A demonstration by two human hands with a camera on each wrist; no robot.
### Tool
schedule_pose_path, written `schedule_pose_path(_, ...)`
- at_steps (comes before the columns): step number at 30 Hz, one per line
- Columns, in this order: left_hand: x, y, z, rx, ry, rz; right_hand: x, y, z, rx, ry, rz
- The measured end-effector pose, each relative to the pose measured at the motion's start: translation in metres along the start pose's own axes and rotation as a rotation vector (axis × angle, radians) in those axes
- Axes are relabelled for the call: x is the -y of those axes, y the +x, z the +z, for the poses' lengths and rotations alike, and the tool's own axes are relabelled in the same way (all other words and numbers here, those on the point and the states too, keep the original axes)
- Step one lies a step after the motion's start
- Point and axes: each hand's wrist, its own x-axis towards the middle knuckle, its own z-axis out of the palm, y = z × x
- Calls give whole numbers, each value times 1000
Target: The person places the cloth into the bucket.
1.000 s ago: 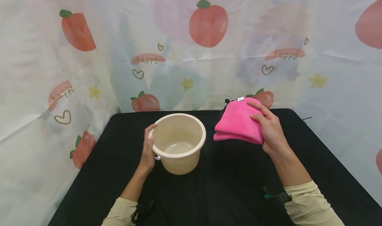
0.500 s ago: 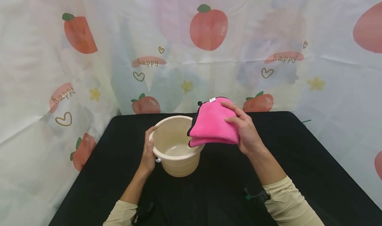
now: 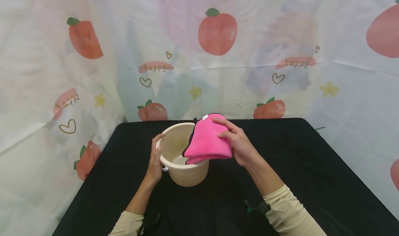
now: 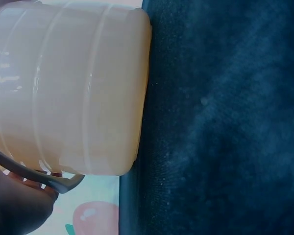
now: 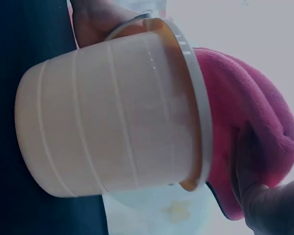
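Note:
A cream plastic bucket (image 3: 188, 176) stands upright on the black-covered table, faint rings round its wall. My left hand (image 3: 154, 159) grips its left rim, thumb outside and fingertips over the edge; the handle (image 4: 63, 183) shows beside that hand in the left wrist view. My right hand (image 3: 241, 144) pinches a folded pink towel (image 3: 207, 140) with dark edging and a small white tag. The towel hangs over the right part of the bucket's mouth, covering that side of the rim in the head view. In the right wrist view, the towel (image 5: 235, 93) is just above the rim.
The black cloth (image 3: 280, 159) covers the table all round the bucket. Behind and at the sides hangs a pale curtain (image 3: 237, 87) printed with peaches, hearts and "happy". A dark band (image 3: 258, 207) sits at my right sleeve.
My right hand has carried the pink towel leftward from beside the bucket to over its mouth, a little lower now. My left hand keeps its grip on the rim.

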Motion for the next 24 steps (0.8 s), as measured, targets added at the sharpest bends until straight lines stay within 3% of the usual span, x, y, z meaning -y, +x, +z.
schedule_pose_path(7, 1, 0, 1, -12, -7, 12, -8, 2, 12, 98, -61, 47)
schedule_pose_path(14, 1, 1, 2, 3, -12, 4, -11, 2, 15, 101, -88, 67)
schedule_pose_path(24, -1, -1, 2, -15, 12, 24, -8, 3, 18, 137, -234, 70)
